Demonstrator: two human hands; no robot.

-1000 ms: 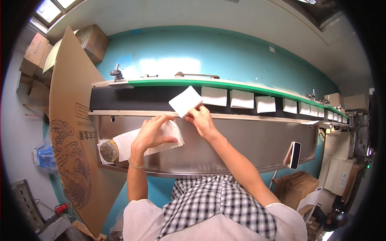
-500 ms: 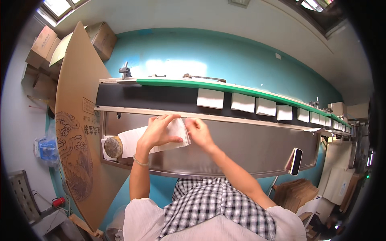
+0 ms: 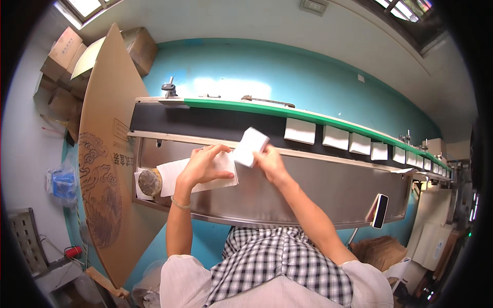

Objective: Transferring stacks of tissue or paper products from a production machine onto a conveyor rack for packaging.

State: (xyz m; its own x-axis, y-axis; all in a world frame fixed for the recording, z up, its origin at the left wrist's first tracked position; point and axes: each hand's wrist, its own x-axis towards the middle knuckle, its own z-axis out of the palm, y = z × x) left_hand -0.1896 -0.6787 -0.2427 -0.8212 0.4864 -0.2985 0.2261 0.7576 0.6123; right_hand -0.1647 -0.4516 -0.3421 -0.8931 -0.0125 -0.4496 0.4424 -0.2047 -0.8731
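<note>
A small stack of white tissues point(image 3: 250, 146) is pinched by its lower right corner in my right hand point(image 3: 272, 165), tilted in the air near the belt's front rail. On the left of the metal trough lies a long row of folded white tissues point(image 3: 172, 173). My left hand point(image 3: 201, 168) spans the right end of this row, fingers over the far side and thumb along the near side. At the row's left end rests a round, worn-looking cylinder point(image 3: 150, 183).
Beyond the trough point(image 3: 318, 190) runs a black conveyor belt point(image 3: 205, 120) with a green edge point(image 3: 231, 106), carrying several white tissue stacks point(image 3: 300, 131) toward the right. A phone point(image 3: 380, 211) leans at the trough's near right edge. Tall cardboard point(image 3: 105, 169) stands at left.
My right hand has moved up and right, carrying a tissue stack off the row's end. The stacks on the belt have shifted right. My left hand stays on the row.
</note>
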